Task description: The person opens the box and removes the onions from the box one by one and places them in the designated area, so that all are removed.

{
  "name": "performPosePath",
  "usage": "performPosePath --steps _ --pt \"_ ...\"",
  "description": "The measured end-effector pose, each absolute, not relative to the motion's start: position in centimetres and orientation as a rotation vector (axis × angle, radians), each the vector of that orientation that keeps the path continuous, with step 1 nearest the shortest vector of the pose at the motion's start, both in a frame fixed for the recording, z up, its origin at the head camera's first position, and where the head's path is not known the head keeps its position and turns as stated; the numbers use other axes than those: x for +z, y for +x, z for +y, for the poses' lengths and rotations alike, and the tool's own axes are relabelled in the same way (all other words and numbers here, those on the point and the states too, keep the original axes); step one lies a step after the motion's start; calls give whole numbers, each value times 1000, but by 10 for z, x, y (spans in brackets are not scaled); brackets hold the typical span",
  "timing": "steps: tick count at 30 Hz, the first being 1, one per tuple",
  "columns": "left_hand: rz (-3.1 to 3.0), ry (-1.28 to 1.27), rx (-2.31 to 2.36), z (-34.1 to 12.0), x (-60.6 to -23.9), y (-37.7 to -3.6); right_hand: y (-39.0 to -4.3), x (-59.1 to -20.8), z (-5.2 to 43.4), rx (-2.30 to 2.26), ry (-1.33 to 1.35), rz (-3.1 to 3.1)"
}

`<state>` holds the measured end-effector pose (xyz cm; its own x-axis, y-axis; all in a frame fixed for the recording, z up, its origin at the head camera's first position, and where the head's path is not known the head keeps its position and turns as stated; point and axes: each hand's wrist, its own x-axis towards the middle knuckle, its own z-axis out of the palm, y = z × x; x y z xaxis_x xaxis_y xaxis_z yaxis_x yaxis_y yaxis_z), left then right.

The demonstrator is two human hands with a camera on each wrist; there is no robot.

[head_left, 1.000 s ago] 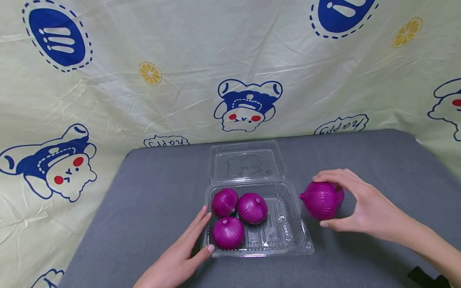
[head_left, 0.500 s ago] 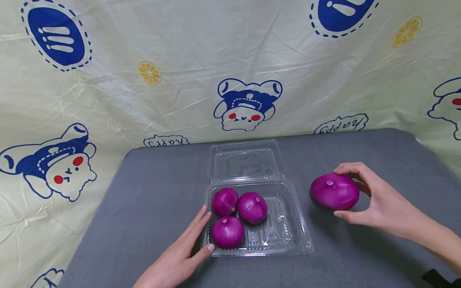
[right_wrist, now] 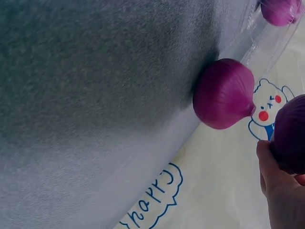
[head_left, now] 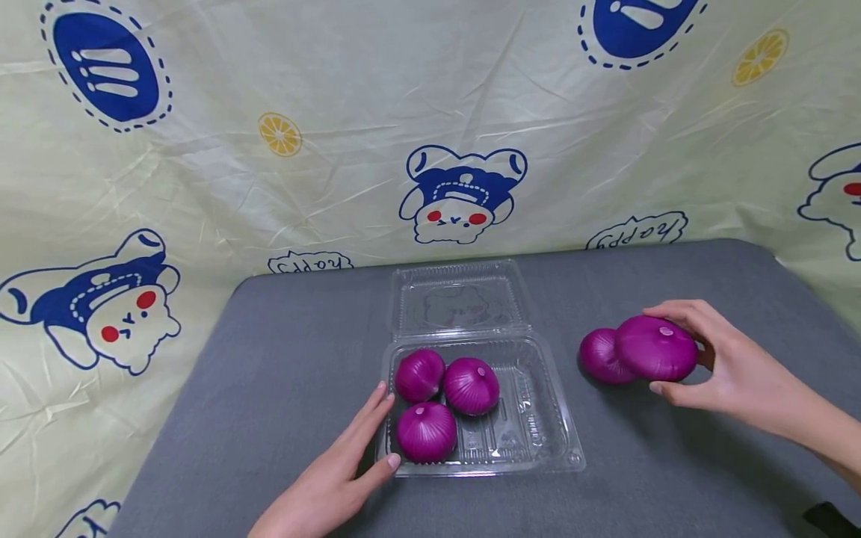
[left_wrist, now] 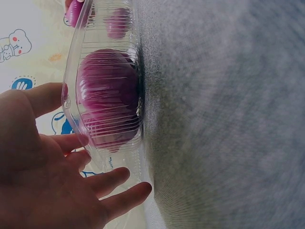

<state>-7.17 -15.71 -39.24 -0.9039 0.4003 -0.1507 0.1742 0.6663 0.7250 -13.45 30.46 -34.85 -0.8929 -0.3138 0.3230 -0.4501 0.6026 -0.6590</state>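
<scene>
My right hand (head_left: 733, 366) holds a purple onion (head_left: 655, 348) between thumb and fingers, its stem end facing up. In the right wrist view this held onion (right_wrist: 291, 136) hangs above the cloth at the right edge. Another purple onion (head_left: 602, 357) sits on the table just left of it, partly hidden in the head view. Spread, fairly straight fingers of my left hand (head_left: 336, 471) touch the left rim of a clear plastic clamshell box (head_left: 538, 441). Three purple onions, including the front one (head_left: 427, 433), are grouped in the box's left half.
The box's lid (head_left: 464, 302) lies folded back behind its base. Grey cloth (head_left: 303, 336) covers the table. A pale curtain (head_left: 336, 194) printed with cartoon figures hangs behind the far edge.
My right hand has moved right with the onion, whose stem end turned from pointing left to facing up. The onion behind it now shows on the table. My left hand stays put.
</scene>
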Motion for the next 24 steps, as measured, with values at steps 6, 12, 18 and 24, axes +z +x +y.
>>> performPosePath --steps 6,12,18,24 --pt "2607 477 1076 -157 -393 -72 -134 -352 315 1151 557 -2673" --pt "2610 480 1080 -156 -392 -71 -133 -356 329 1105 453 -2708" --pt "2599 463 1074 -156 -392 -71 -137 -367 343 996 383 -2731" --pt "2609 479 1071 -157 -393 -71 -144 -377 358 889 330 -2853"
